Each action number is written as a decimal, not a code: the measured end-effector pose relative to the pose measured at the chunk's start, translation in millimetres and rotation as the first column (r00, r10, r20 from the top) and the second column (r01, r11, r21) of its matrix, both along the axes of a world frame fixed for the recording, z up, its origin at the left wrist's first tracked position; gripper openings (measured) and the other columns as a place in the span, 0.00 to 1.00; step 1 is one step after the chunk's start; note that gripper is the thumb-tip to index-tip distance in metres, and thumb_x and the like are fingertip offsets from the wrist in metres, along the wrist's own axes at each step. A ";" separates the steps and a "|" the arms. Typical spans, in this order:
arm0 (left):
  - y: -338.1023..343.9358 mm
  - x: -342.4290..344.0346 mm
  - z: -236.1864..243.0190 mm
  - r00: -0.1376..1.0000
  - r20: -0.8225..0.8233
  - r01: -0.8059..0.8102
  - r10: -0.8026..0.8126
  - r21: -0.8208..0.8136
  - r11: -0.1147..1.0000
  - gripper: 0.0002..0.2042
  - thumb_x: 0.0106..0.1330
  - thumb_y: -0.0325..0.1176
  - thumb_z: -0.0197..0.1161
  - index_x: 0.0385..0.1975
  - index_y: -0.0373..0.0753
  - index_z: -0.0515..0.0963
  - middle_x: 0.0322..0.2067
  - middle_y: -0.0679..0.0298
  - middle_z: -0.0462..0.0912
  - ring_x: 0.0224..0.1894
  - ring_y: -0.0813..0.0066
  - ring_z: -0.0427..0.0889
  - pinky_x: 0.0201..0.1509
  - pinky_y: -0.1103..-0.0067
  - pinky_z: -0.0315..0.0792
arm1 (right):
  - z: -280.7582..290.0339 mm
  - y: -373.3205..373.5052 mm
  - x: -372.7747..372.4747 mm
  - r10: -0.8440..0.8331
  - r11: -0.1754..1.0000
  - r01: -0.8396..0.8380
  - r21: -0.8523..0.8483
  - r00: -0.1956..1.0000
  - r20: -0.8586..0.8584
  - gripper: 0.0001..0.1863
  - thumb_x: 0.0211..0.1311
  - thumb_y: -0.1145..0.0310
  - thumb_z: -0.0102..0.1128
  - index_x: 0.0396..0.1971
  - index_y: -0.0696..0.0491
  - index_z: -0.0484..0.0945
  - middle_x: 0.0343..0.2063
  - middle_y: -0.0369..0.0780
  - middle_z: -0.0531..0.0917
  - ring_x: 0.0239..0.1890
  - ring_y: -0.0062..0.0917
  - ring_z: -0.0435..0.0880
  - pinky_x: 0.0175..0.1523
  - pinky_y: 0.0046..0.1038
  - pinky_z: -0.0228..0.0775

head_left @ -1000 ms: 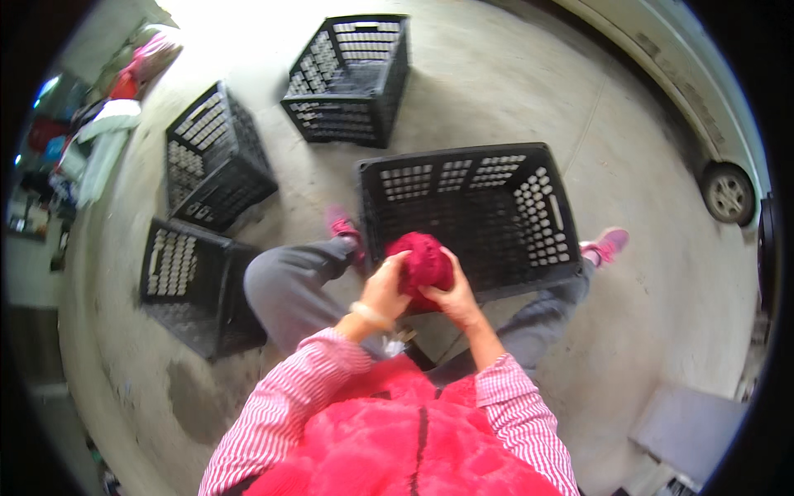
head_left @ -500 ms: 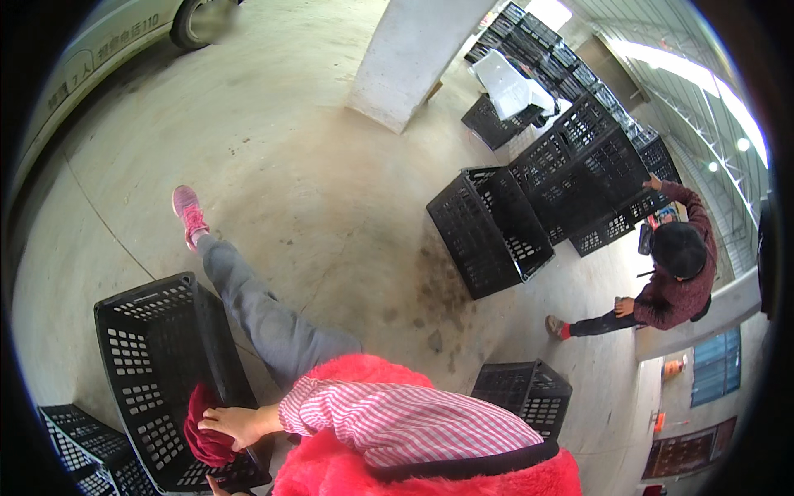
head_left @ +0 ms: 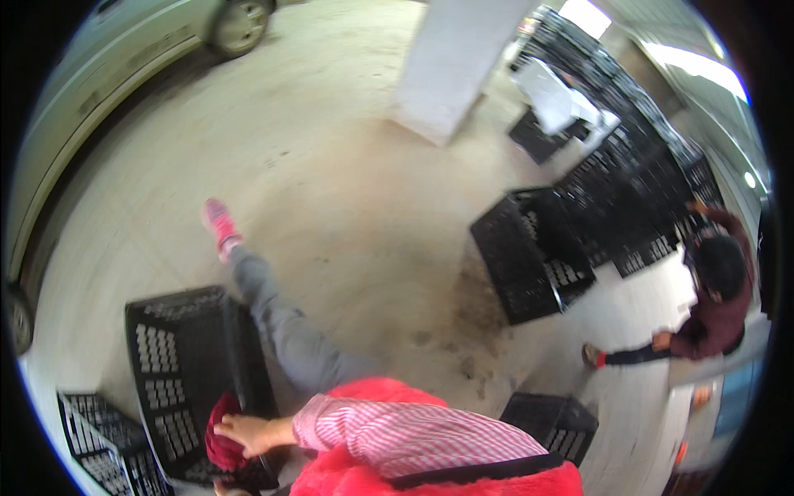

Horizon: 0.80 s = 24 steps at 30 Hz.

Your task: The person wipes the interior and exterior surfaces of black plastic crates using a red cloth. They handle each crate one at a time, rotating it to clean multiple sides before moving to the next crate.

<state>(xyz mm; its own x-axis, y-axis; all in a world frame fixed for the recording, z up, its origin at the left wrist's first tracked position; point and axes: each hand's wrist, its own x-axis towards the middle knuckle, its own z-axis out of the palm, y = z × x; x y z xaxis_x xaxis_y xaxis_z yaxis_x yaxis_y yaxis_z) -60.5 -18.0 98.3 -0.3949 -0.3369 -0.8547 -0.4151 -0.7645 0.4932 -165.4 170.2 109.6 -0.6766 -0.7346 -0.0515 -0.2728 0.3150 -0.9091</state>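
A black plastic crate point(head_left: 246, 355) with slotted walls stands tilted to view at the lower left. My right hand point(head_left: 242, 433) reaches across into it from a red-and-white checked sleeve. Its fingers are closed on a dark red cloth point(head_left: 221, 453), which bunches against the crate's inside near its lower end. Of my left hand point(head_left: 225, 489) only a small part shows at the lower edge, by the crate's near end; its fingers are mostly hidden.
More black crates point(head_left: 107, 438) lie at the far lower left, and another crate point(head_left: 550, 422) sits right of me. A person point(head_left: 719, 289) at the right touches stacked crates point(head_left: 612, 194). A concrete pillar point(head_left: 455, 74) and a parked vehicle point(head_left: 124, 91) stand beyond. My leg point(head_left: 285, 318) stretches forward.
The whole view has shifted, so the scene appears farther right and slightly lower. My right hand stays on the dark red cloth in the crate.
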 end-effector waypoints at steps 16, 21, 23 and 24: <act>-44.7 22.0 -87.9 0.798 -0.152 -0.502 0.583 0.369 0.782 0.34 0.62 0.63 0.47 0.42 0.31 0.75 0.38 0.53 0.81 0.38 0.61 0.80 0.46 0.66 0.73 | 8.0 -79.5 32.7 0.417 0.909 -0.370 0.192 0.817 -0.399 0.40 0.30 0.65 0.73 0.52 0.42 0.67 0.55 0.45 0.64 0.56 0.42 0.64 0.55 0.42 0.60; -42.0 17.7 -70.7 0.803 -0.023 -0.568 0.595 0.272 0.777 0.32 0.61 0.66 0.45 0.37 0.38 0.76 0.35 0.58 0.81 0.35 0.66 0.80 0.42 0.68 0.75 | -4.4 -145.3 9.3 0.466 0.883 -0.406 0.237 0.695 -0.547 0.33 0.30 0.69 0.70 0.46 0.44 0.72 0.52 0.44 0.66 0.53 0.43 0.66 0.55 0.40 0.61; -42.3 17.4 -67.4 0.860 -0.092 -0.462 0.502 0.278 0.842 0.36 0.61 0.67 0.40 0.41 0.34 0.75 0.38 0.57 0.80 0.39 0.66 0.80 0.45 0.70 0.75 | -2.1 -188.2 -6.2 0.421 0.902 -0.371 0.219 0.646 -0.637 0.32 0.30 0.71 0.69 0.45 0.44 0.72 0.50 0.44 0.67 0.51 0.44 0.67 0.54 0.40 0.62; -43.5 18.0 -67.4 0.890 -0.109 -0.392 0.443 0.314 0.865 0.39 0.62 0.68 0.37 0.43 0.32 0.74 0.39 0.56 0.80 0.40 0.66 0.79 0.47 0.72 0.75 | -1.4 -211.9 -14.1 0.419 0.905 -0.354 0.237 0.640 -0.644 0.32 0.31 0.71 0.69 0.45 0.44 0.72 0.49 0.45 0.68 0.50 0.45 0.68 0.54 0.40 0.63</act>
<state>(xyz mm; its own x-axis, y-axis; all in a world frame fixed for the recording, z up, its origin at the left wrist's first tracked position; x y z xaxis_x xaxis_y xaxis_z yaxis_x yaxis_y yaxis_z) -42.5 -61.5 30.9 -0.4186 -0.2638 -0.8690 0.0449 -0.9617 0.2703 -179.5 -41.7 108.3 -0.2079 -0.9521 0.2241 -0.9061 0.1012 -0.4108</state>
